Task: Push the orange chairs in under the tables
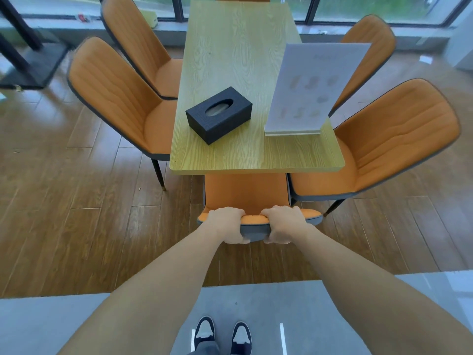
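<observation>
The near chair (247,193) stands at the short near end of the wooden table (256,155), its seat already tucked beneath the tabletop edge and its backrest top facing the camera wearer; the chair faces away from the person, toward the windows, in line with the table's long axis, which runs from the near edge straight to the far glazing. The left hand (226,224) is closed over the backrest's top rim left of centre, fingers curled over the orange front and thumb against the grey rear shell. The right hand (284,224) grips the same rim right of centre in like manner — both wrapped firmly, a short stretch of rim showing between them. Four further orange chairs stand along the long sides, all facing the table: left near chair (115,98) and left far chair (138,39), seats partly under the edge; right near chair (389,139), angled, with its seat largely clear of the table; right far chair (368,47), mostly hidden behind the stand. On the tabletop a black tissue box (218,115) lies skewed to the table's axis, and a white menu stand (312,88) sits upright beside it — its print is blurred and unreadable. No brand or label is legible anywhere. The person's shoes (222,334) rest on grey floor.
</observation>
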